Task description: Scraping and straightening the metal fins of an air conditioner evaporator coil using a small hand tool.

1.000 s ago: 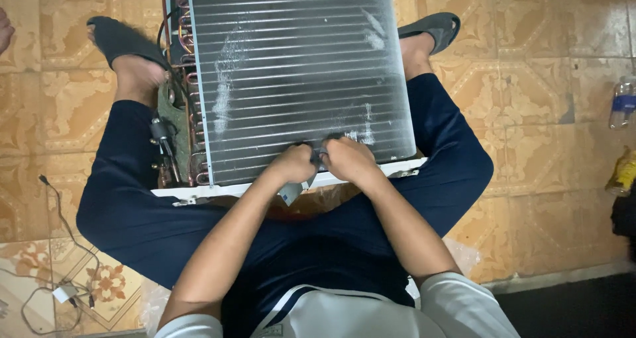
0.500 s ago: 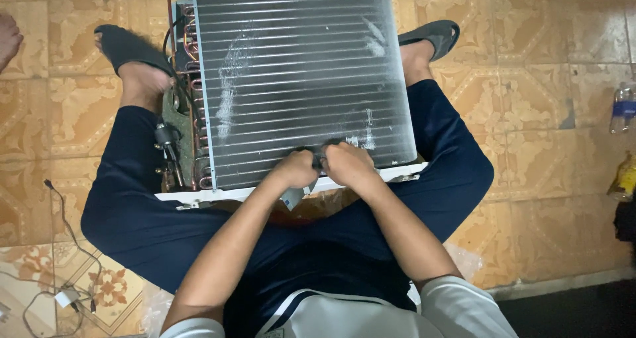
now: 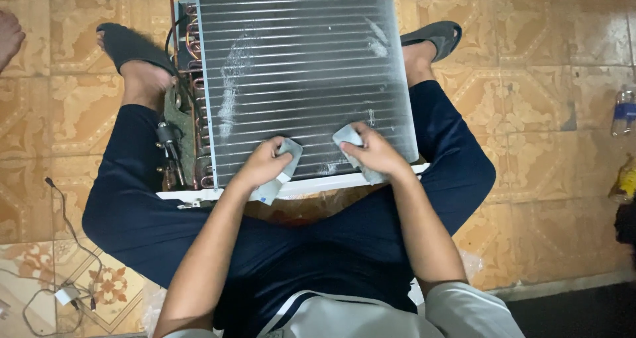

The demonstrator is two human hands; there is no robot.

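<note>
- My left hand (image 3: 260, 164) grips a grey pad (image 3: 281, 171) at the finned coil's (image 3: 298, 66) near edge.
- My right hand (image 3: 376, 154) clutches another grey pad (image 3: 350, 139) just beside it.

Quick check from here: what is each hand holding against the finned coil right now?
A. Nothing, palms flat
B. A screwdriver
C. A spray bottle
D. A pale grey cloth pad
D: the left hand and the right hand each press a pale grey cloth pad onto the finned coil.
</note>
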